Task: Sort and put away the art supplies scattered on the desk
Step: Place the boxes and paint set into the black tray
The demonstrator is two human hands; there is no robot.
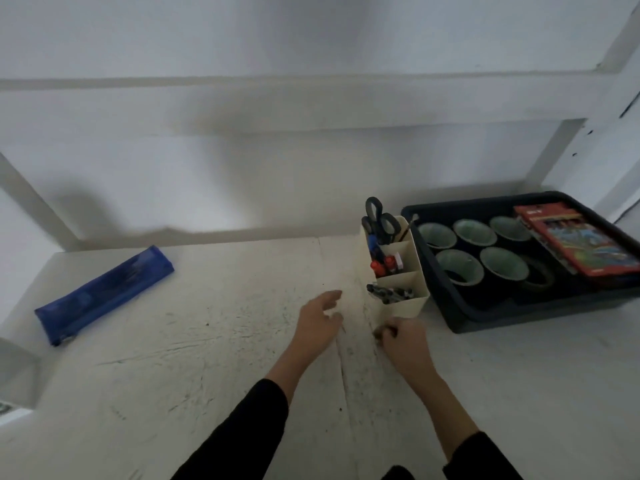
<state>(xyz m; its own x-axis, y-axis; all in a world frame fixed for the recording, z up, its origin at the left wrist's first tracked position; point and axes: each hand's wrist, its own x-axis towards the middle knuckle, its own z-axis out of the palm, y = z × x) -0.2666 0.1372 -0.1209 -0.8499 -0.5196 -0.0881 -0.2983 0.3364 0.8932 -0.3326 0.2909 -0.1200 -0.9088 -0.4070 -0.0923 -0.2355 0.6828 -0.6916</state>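
A cream desk organiser [412,304] stands at centre right of the white desk [194,358]. It holds black scissors [379,216], red-capped markers [382,266] and dark pens [389,293] in separate compartments. My left hand [320,315] hovers over the desk just left of the organiser, fingers relaxed and empty. Just in front of the organiser is my right hand [403,342], its fingers curled; whether they pinch something small is unclear. A blue pencil case [104,294] lies flat at the far left.
A black tray [446,303] sits right of the organiser, holding several green-lined cups [474,232], a dark tape roll [536,275] and a red pencil box [575,242]. A white wall and shelf rise behind the desk.
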